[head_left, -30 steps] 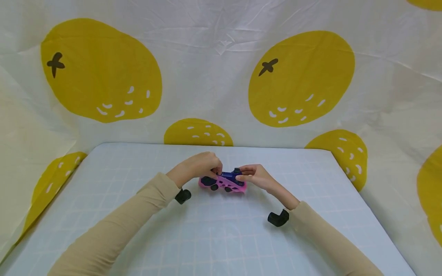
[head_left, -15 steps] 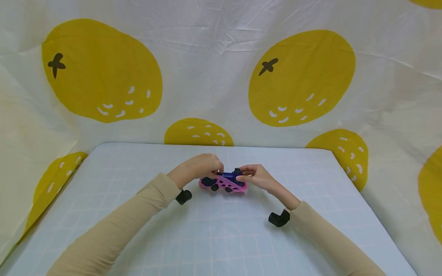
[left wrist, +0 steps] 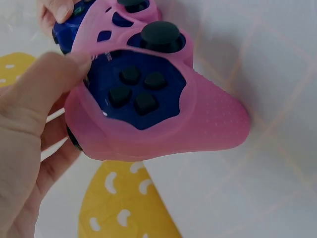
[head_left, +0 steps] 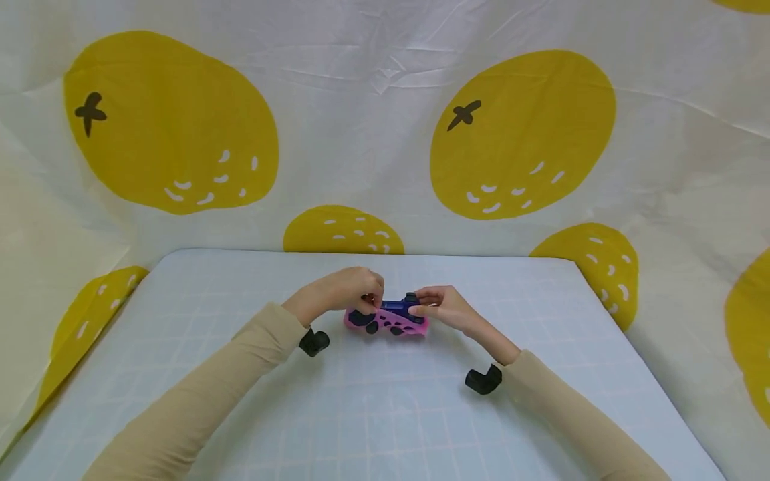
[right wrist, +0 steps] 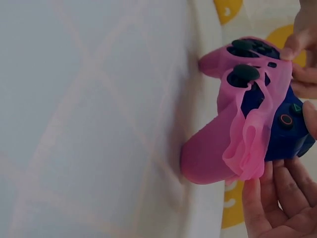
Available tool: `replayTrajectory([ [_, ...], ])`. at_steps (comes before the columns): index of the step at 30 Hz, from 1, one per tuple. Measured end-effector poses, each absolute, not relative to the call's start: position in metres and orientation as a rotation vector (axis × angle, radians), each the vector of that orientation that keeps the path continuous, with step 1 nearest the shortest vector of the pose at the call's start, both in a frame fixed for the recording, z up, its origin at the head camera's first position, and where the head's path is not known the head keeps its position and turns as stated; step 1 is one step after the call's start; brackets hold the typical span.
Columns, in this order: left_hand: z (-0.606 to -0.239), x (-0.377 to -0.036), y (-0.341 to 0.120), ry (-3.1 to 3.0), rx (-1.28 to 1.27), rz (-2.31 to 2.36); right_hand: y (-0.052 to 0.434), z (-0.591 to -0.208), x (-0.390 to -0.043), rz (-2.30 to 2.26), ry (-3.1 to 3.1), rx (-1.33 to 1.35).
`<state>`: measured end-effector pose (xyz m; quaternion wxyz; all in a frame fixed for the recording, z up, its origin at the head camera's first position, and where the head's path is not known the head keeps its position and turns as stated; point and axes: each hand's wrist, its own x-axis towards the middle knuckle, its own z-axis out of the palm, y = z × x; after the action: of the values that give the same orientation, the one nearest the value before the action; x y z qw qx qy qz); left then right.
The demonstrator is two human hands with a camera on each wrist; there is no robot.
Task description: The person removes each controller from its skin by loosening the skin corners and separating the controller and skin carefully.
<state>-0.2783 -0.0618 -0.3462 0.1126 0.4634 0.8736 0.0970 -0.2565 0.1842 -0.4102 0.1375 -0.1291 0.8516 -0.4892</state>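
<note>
In the head view, little had changed over the last second: your left hand (head_left: 337,294) and right hand (head_left: 442,308) stayed on the game controller (head_left: 397,310) near the middle of the frame, on the light blue table (head_left: 385,401), while the whole picture drifted slightly as your head moved. The pink cover (head_left: 388,325) looked to have crept a touch further over the controller's left end, though the difference was small. You were, by my reading, part-way through working the skin over the blue body, not finished.

In the left wrist view, at the upper left of the frame, your thumb and fingers pinched the edge of the pink cover (left wrist: 148,144), pulling it beside the four dark buttons (left wrist: 132,89). The cover sat on that grip, its rim lifted near your thumb.

In the right wrist view, at the right edge, your right hand (right wrist: 285,198) had its fingers curled round the bare blue side of the controller (right wrist: 285,129), where the cover (right wrist: 237,144) hung loose and wrinkled. That side remained undone.
</note>
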Motion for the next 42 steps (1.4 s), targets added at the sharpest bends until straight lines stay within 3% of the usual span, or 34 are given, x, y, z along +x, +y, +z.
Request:
replayTrajectory([
  [7,-0.349,-0.288,-0.07,2.39,1.351,0.538,0.181,-0.409,-0.253,-1.447,2.438,-0.368],
  [42,-0.348,-0.298,-0.06,2.155,1.338,0.616,0.181,-0.404,-0.249,-1.354,2.494,-0.377],
])
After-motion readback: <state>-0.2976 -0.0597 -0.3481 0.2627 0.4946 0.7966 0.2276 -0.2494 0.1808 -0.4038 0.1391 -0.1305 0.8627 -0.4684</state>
